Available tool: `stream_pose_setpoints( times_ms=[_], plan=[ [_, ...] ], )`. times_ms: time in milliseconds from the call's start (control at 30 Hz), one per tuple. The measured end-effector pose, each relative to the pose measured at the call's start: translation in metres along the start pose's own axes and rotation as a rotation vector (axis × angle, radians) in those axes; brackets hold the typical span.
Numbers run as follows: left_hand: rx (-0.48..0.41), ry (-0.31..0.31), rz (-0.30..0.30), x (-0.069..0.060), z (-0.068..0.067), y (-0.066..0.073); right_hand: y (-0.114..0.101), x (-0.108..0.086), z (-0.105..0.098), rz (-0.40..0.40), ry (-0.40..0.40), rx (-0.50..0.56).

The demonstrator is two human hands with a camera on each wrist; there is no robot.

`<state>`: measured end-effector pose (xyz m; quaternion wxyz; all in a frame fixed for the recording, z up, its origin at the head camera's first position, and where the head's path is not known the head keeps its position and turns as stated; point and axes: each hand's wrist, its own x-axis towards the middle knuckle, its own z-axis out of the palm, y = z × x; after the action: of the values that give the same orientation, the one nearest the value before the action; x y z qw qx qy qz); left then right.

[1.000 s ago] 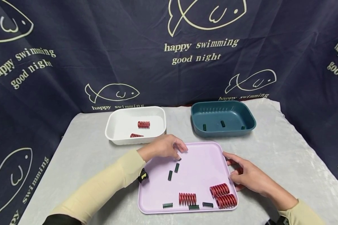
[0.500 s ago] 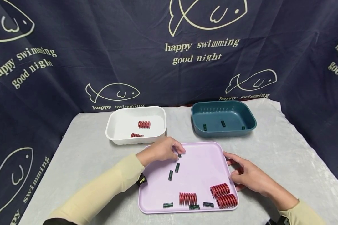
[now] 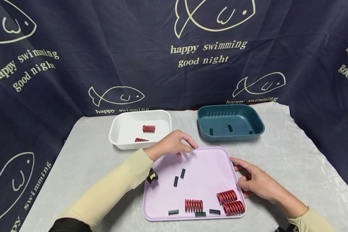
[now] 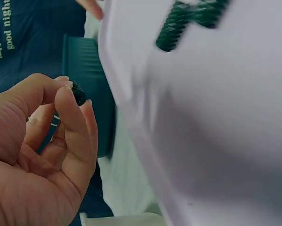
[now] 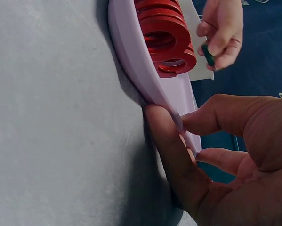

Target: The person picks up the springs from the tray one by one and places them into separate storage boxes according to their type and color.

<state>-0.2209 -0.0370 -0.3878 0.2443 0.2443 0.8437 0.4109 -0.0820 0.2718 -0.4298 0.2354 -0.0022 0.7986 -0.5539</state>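
Observation:
My left hand (image 3: 174, 143) pinches a small green spring (image 4: 78, 93) between thumb and fingertips, above the far edge of the lilac tray (image 3: 206, 170). My right hand (image 3: 259, 182) grips the tray's right rim, thumb on the rim and a finger beneath, as the right wrist view shows. Two green springs, a nearer one (image 3: 176, 181) and a farther one (image 3: 183, 173), lie in the tray's middle left. Along its near side are several more green springs (image 3: 173, 212) and a red spring (image 3: 193, 205). Two red springs (image 3: 233, 208) sit in the near right corner.
Behind the tray on the left stands a white bin (image 3: 124, 129) with two red springs. At the back right, a teal bin (image 3: 229, 138) holds 3 green springs. A grey cloth (image 3: 104, 174) covers the table, and a dark blue printed curtain (image 3: 150, 64) hangs behind.
My left hand has lifted the pinched green spring off the tray and carried it away from me and slightly right, to the far rim. My right hand stays on the tray's rim.

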Motion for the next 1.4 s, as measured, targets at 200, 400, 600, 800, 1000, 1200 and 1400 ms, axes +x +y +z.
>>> stream_pose_setpoints(
  times_ms=[200, 400, 600, 800, 1000, 1200, 1400],
  plan=[
    [-0.016, 0.013, 0.002, 0.016, -0.006, 0.016, -0.002, 0.001, 0.000, 0.019, 0.006, -0.012],
    [-0.070, 0.007, -0.001, 0.034, -0.009, 0.034, -0.003, 0.000, 0.000, 0.009, -0.001, -0.010],
    [-0.090, 0.016, -0.004, 0.054, -0.010, 0.051, -0.003, 0.001, 0.000, 0.009, -0.012, 0.002],
    [-0.064, 0.064, -0.019, 0.073, -0.008, 0.061, -0.003, 0.002, 0.000, 0.022, -0.005, -0.001],
    [-0.062, 0.111, -0.103, 0.091, -0.007, 0.070, -0.001, 0.001, -0.001, -0.003, -0.015, 0.013],
    [-0.065, 0.141, -0.153, 0.108, -0.008, 0.075, -0.001, 0.001, -0.001, 0.009, 0.000, -0.002],
    [0.009, 0.152, -0.184, 0.119, -0.008, 0.077, -0.003, 0.002, 0.000, 0.024, 0.004, -0.011]
  ],
)
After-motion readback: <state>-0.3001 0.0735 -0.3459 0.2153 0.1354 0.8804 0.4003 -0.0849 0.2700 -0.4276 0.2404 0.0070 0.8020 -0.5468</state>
